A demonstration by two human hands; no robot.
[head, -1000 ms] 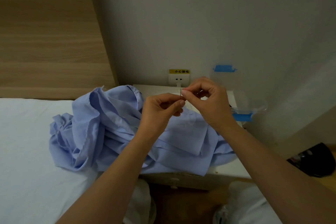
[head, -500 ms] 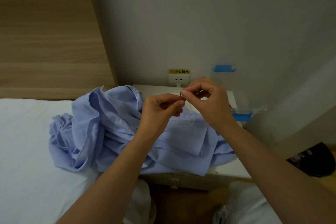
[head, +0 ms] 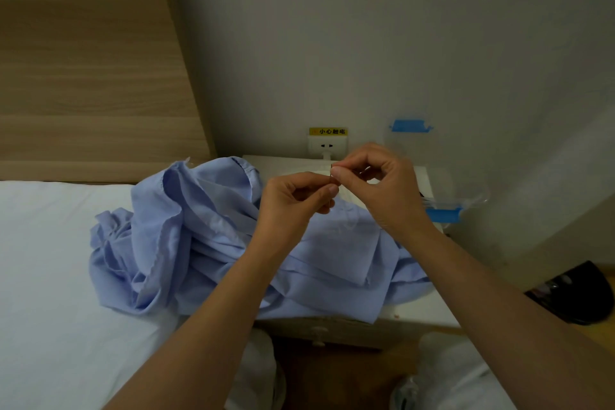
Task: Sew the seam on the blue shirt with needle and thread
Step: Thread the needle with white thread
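The crumpled blue shirt [head: 199, 243] lies half on the white bed [head: 50, 276] and half on the small white nightstand [head: 426, 306]. Both hands are raised above it, fingertips nearly touching. My left hand [head: 293, 206] pinches the lower part of a thin upright needle [head: 331, 175] between thumb and forefinger. My right hand [head: 386, 190] pinches at the needle's top end with thumb and forefinger, apparently on the thread end. The thread itself is too fine to make out clearly.
A wall socket [head: 327, 145] with a yellow label sits behind the nightstand. A clear plastic box with blue clips [head: 442, 206] stands at the nightstand's right side. A black object [head: 572, 293] lies on the floor at right. The wooden headboard [head: 83, 76] rises at left.
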